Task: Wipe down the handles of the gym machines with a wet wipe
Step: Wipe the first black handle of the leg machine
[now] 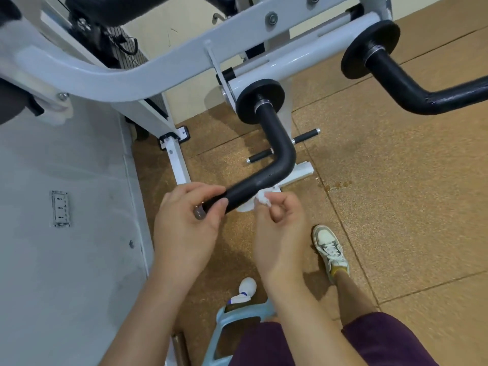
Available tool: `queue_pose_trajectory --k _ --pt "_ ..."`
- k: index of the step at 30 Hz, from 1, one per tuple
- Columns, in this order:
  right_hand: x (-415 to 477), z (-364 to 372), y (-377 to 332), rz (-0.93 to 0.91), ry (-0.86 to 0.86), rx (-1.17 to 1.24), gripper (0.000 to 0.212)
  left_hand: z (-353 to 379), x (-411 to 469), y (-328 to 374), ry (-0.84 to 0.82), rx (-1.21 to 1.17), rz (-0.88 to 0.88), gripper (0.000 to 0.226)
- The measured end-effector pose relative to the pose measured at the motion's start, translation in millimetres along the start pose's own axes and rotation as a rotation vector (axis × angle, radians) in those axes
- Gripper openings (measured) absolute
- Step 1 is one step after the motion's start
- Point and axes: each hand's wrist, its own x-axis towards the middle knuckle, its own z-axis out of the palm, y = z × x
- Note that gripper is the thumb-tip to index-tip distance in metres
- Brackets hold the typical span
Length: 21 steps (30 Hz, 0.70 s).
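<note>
One brown speckled floor (396, 207) fills the right and middle, crossed by thin seams. One grey panel (66, 260) covers the left side, with a small label on it too blurred to read. One white machine frame (158, 67) arches across the top, and its upper parts are cut off by the picture's edge.

There are two black bent handles, each growing out of a round black disc. The near handle (280, 143) drops from its disc (248, 101), bends, and runs toward the person. The far handle (396, 80) is cut off at the right edge.

Two bare hands are in view. The left hand (184, 223) grips the free end of the near handle, its fingers (200, 190) curled over the top and the thumb underneath, so the tip of the bar is mostly hidden. The right hand (280, 233) pinches one crumpled white wet wipe (264, 200) between thumb and fingertips, just beside the underside of that handle. Whether the wipe touches the bar cannot be told.

One pale blue stool (224, 320) sits at the bottom, partly hidden by the arms. One white shoe (330, 249) stands on the floor. Two short black pegs (260, 155) (306, 136) stick out low on the frame.
</note>
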Motion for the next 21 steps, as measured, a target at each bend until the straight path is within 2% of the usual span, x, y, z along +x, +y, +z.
queue_pose_trajectory --k 1,6,10,12,15,17,19,21 --pt "-8 1 -1 -0.001 -0.035 -0.007 0.016 -1 -3 -2 0.014 -0.058 -0.029 0.021" --pt "20 -9 -2 0.022 0.093 0.037 0.022 -5 -17 -12 0.046 -0.280 -0.133 0.025" --pt "-21 11 7 0.032 -0.127 -0.064 0.020 -3 -24 -16 0.084 -0.508 -0.275 0.023" --pt "-19 9 4 0.065 -0.118 -0.049 0.020 0 -27 -17 0.085 -0.623 -0.332 0.026" --pt "2 1 -3 0.127 -0.014 0.126 0.022 2 -32 -19 0.095 -0.710 -0.367 0.029" --pt "-10 8 -1 0.137 -0.080 0.094 0.022 4 -34 -18 0.104 -0.734 -0.373 0.030" --pt "-34 20 5 0.178 -0.216 0.073 0.017 4 -34 -16 0.104 -0.768 -0.388 0.031" --pt "-39 22 5 0.259 -0.230 0.170 0.014 3 -36 -14 0.089 -0.788 -0.406 0.033"
